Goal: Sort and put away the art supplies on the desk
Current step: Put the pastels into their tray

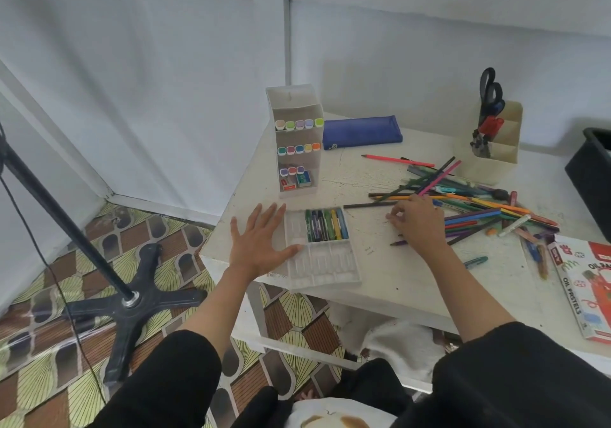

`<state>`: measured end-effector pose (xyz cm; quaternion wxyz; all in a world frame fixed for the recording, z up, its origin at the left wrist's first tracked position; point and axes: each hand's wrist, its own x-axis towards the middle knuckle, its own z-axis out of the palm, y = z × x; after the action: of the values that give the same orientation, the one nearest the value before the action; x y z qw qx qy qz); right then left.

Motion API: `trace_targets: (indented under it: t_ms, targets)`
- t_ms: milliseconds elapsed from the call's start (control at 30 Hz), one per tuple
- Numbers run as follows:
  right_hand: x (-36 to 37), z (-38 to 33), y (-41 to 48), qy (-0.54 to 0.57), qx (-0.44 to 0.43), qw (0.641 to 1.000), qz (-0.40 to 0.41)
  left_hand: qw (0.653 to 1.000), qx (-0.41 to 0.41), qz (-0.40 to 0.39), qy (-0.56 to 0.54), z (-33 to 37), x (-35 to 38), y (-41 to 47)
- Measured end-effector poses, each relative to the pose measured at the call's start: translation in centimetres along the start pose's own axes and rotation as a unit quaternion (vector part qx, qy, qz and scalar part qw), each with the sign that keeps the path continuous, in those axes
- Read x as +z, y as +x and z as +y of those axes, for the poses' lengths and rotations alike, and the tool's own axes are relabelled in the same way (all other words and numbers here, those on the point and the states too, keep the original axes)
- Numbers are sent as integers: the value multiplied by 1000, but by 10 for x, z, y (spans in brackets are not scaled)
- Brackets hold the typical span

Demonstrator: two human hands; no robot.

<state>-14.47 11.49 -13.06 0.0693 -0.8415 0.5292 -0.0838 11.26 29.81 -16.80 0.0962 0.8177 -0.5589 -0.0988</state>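
Note:
A clear plastic pastel tray [322,270] lies near the desk's front left corner, with several oil pastels [326,225] in its upper right section. My left hand [258,242] lies flat with fingers spread, its thumb on the tray's left side. My right hand [418,221] hovers right of the tray with fingers curled at the edge of a heap of coloured pencils and pens [476,203]; whether it holds one I cannot tell. Loose pastels [535,242] lie further right, next to the oil pastel box [585,285].
A white tiered marker stand [297,143] stands at the back left beside a blue pencil case [362,132]. A cream organiser [492,140] holds scissors. A black bin [591,176] sits at the right edge. A black stand base [132,302] is on the floor.

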Motion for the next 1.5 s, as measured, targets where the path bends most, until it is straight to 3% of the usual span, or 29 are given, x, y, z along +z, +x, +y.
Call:
trace_targets:
  t_ms: [67,167,333,467,633,867,1100,1233,1500]
  targets:
    - [-2,-2,-1,16,-22,999,36,1000,-3,0,0,0,0,0]
    - [-4,-10,-11,142,-85,982,90,1000,-5,0,-6,1,0,-1]
    - [0,-46,-35,372,-110,914,116,1000,-6,1,-12,1,0,-1]
    - [5,-73,-43,438,-132,881,124,1000,-8,-2,-14,2,-1,-1]
    - [20,-101,-45,400,-231,882,92,1000,-6,-3,-22,1,1,1]
    - [39,-114,-43,222,-329,917,30,1000,-9,-8,-20,1,3,0]
    - [36,-119,-50,172,-319,931,51,1000,-8,-8,-18,1,2,1]
    - [35,-124,-56,221,-236,946,-5,1000,-8,-2,-21,1,3,1]
    - [27,-104,-54,236,-207,948,-57,1000,-20,-10,-14,4,2,1]
